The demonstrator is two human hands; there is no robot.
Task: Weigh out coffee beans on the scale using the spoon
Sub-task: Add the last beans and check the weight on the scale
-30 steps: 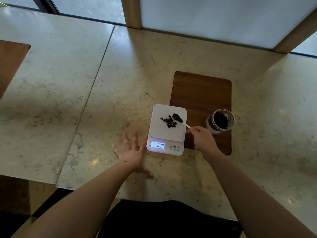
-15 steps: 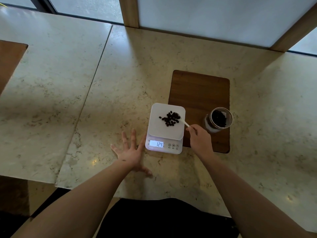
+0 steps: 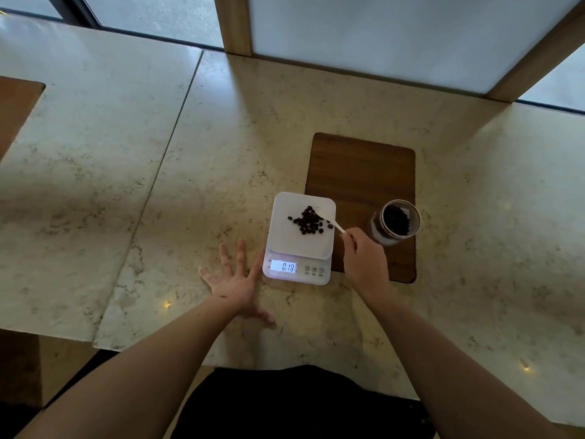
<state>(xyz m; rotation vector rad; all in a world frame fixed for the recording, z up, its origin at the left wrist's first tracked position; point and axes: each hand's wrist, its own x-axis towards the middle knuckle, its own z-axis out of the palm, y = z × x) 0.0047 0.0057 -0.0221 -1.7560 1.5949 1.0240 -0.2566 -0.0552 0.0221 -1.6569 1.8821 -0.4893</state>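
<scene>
The place looks like a café or a coffee bar seating area, though a home is also possible. The worktop (image 3: 221, 160) is made of polished beige marble slabs with a seam between them, and wooden inlays (image 3: 361, 172) are set into it like place mats. Behind it stand frosted glass panels (image 3: 380, 33) in wooden frames (image 3: 235, 23). A small digital scale (image 3: 299, 239) with coffee beans (image 3: 308, 220) and a glass jar (image 3: 397, 221) of beans support this.
</scene>
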